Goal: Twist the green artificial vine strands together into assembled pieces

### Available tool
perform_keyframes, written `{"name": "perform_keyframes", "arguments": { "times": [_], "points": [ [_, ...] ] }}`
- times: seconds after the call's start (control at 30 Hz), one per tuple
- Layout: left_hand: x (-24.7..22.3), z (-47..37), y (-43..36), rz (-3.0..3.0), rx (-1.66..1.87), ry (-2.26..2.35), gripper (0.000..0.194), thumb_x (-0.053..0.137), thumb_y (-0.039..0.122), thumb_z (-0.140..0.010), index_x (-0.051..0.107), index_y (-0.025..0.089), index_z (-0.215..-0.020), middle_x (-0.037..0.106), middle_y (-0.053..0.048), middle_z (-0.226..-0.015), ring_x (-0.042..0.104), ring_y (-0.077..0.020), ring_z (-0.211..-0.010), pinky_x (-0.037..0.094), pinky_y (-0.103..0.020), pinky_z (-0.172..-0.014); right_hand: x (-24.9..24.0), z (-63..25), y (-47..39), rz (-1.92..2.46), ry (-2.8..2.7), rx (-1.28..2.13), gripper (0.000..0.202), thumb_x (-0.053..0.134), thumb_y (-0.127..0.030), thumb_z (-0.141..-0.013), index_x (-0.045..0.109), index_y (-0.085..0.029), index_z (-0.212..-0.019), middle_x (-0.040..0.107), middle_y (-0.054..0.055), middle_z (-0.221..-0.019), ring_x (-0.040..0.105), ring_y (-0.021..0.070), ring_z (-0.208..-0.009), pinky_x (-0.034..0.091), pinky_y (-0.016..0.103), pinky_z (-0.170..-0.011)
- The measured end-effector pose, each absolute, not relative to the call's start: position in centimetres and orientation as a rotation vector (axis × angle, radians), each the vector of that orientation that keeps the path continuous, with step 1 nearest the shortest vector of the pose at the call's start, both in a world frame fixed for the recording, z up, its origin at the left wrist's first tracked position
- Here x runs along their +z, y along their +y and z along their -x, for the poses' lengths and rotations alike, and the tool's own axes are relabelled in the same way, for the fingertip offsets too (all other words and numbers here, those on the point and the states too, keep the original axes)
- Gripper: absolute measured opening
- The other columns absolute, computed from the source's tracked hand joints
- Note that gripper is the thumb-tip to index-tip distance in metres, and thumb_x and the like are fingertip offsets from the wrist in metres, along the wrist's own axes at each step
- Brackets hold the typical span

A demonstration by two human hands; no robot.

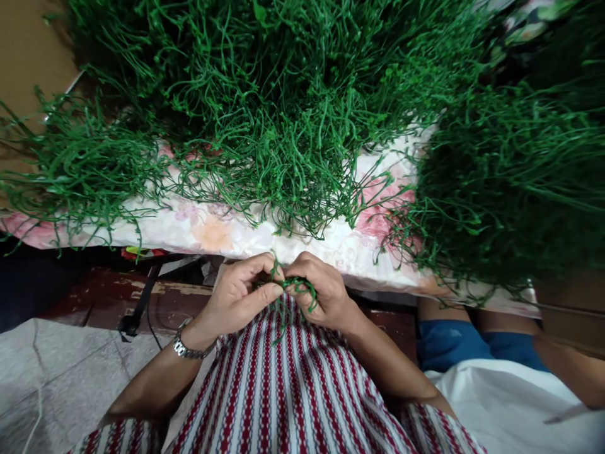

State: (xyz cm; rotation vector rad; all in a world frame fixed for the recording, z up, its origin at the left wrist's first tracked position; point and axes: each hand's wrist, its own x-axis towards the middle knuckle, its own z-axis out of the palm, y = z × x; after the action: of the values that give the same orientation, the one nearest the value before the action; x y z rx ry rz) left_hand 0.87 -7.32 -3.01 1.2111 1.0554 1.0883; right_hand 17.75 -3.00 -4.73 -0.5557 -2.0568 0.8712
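My left hand point(242, 295) and my right hand point(322, 291) meet close to my body, just below the table's near edge. Between them is a small tangle of thin green stems point(302, 285), which look like plastic. My left thumb and forefinger pinch one end, while the fingers of my right hand curl round the other part. A few strands hang down in front of my striped clothing point(283, 391). Exactly how the stems join is hidden by my fingers. Beyond my hands, a large heap of similar green stems point(283, 107) covers much of the table.
A floral tablecloth point(212, 230) covers the table. More stems lie in a pile on the left point(89, 164) and a dense heap on the right point(515, 183). To my right sits another person in blue shorts point(449, 343). A dark strap point(142, 302) hangs at left.
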Motion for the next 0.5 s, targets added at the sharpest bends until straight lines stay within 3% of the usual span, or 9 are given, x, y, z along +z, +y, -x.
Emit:
{"name": "perform_keyframes", "arguments": {
  "times": [0.33, 0.5],
  "points": [
    [-1.2, -0.9, -5.8, -1.595, 0.783, 1.023, 0.012, 0.053, 0.014, -0.079, 0.056, 0.015, -0.068, 0.051, 0.001, -0.061, 0.046, -0.0105, -0.059, 0.036, -0.021, -0.058, -3.4, -19.4, -2.0, 0.384, -2.118, 1.218, 0.022, 0.037, -0.033, -0.094, 0.046, -0.018, -0.081, 0.048, 0.003, -0.071, 0.046, 0.0125, -0.066, 0.040, 0.025, -0.060],
    [-0.9, -0.5, -5.6, -1.591, 0.643, 0.785, 0.018, 0.051, 0.010, -0.076, 0.052, 0.014, -0.059, 0.045, 0.003, -0.054, 0.040, -0.0070, -0.051, 0.033, -0.018, -0.052, -2.4, -19.9, -1.6, 0.153, -2.220, 1.458, 0.016, 0.037, -0.023, -0.089, 0.041, -0.018, -0.074, 0.044, 0.000, -0.067, 0.041, 0.0103, -0.062, 0.036, 0.023, -0.058]
  ]
}}
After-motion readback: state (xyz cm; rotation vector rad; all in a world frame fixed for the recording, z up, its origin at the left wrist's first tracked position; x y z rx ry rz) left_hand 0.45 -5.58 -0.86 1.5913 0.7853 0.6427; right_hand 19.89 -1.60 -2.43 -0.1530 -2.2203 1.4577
